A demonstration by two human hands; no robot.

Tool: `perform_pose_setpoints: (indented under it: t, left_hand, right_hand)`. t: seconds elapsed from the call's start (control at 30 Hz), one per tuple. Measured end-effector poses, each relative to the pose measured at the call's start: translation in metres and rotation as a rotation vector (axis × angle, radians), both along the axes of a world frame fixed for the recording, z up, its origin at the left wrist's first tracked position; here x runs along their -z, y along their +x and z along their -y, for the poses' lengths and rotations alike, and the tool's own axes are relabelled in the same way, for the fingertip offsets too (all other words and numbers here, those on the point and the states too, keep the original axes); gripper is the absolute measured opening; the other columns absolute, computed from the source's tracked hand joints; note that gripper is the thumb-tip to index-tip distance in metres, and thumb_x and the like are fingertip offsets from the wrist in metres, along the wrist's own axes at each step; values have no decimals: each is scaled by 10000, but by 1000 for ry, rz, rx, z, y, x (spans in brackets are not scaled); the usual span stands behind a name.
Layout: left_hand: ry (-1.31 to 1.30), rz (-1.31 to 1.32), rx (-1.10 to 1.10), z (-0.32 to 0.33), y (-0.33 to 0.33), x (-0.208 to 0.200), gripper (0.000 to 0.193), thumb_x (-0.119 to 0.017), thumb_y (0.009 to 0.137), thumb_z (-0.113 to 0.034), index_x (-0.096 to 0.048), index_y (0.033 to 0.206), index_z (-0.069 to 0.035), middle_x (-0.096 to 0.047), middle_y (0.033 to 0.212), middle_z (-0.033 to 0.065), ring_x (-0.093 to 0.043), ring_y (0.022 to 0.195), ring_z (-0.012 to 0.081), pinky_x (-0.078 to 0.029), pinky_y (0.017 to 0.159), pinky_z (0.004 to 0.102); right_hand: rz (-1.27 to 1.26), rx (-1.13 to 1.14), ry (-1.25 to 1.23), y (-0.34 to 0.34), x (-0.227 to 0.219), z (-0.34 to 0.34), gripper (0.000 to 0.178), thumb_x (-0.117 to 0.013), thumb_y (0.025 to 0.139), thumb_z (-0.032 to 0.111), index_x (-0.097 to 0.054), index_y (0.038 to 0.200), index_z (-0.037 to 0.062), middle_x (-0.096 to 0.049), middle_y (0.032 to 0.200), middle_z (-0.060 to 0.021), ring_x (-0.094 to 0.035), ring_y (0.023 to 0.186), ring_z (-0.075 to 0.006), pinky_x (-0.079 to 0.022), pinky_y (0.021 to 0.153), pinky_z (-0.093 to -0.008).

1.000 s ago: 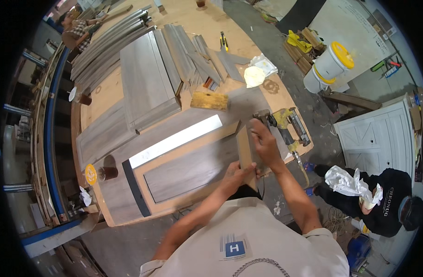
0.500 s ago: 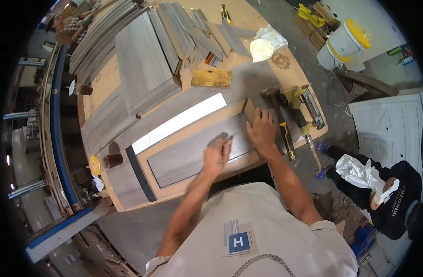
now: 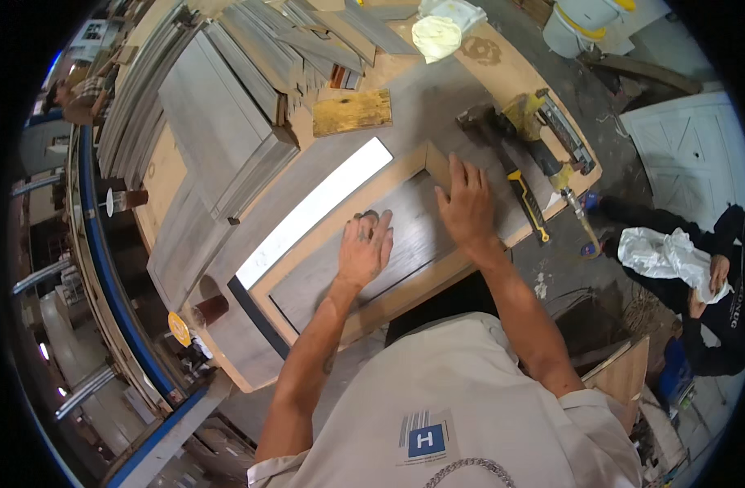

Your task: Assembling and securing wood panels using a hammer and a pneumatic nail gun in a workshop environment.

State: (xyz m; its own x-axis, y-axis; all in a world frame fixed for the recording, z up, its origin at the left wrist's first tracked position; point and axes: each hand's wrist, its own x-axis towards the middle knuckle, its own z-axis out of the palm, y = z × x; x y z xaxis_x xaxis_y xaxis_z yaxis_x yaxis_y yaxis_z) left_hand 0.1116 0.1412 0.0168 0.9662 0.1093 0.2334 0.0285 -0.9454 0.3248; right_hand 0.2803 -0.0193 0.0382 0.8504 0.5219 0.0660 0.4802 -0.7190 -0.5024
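Observation:
A grey wood-grain panel (image 3: 405, 244) with a tan border lies on the workbench before me. My right hand (image 3: 468, 203) rests with fingers stretched out over its right end, against a short tan-edged strip (image 3: 437, 165) lying there. My left hand (image 3: 364, 250) is over the panel's middle, its fingers bent together. Something small and dark shows at those fingertips, too small to name. Along the panel's far side runs a white strip (image 3: 315, 211); a black strip (image 3: 257, 319) lies at its left end.
Right of the panel lie a hammer (image 3: 525, 203) and an air nailer (image 3: 543, 134) with its hose. Beyond are a yellowish wood block (image 3: 352, 112), stacked grey boards (image 3: 218, 106) and a crumpled cloth (image 3: 437, 38). Drink cups (image 3: 209, 311) stand at left. A seated person (image 3: 718, 268) is at right.
The short strip, tilted up under my right hand before, now lies down at the panel's right end. My left hand has drawn back leftward. The whole view has shifted and turned a little.

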Motion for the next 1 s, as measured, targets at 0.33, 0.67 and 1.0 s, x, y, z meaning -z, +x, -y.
perform_pose_setpoints:
  t: [0.33, 0.67, 1.0]
  left_hand:
    - [-33, -9, 29, -2, 6, -3, 398, -668, 865, -82, -599, 1255, -47, -551, 985, 121, -525, 890, 307, -450, 795, 417]
    - [-38, -15, 39, -3, 4, 1, 434, -677, 855, -68, -584, 1278, -47, -546, 985, 121, -520, 889, 302, -445, 795, 417]
    - [-57, -38, 32, -2, 5, 0, 440, -677, 856, -61, -578, 1284, -43, -551, 1003, 129, -519, 893, 310, -442, 811, 420]
  right_hand:
    - [71, 76, 82, -3, 10, -4, 642, -786, 793, 177, -525, 1366, 51, -599, 1188, -153, -553, 1103, -341, -459, 973, -440]
    - [104, 90, 97, -4, 13, -4, 660, -792, 784, 180, -507, 1367, 60, -599, 1158, -128, -556, 1094, -317, -459, 939, -449]
    - [102, 89, 68, -3, 12, -5, 640, -794, 787, 176, -520, 1354, 60, -597, 1137, -116, -563, 1093, -302, -464, 913, -435]
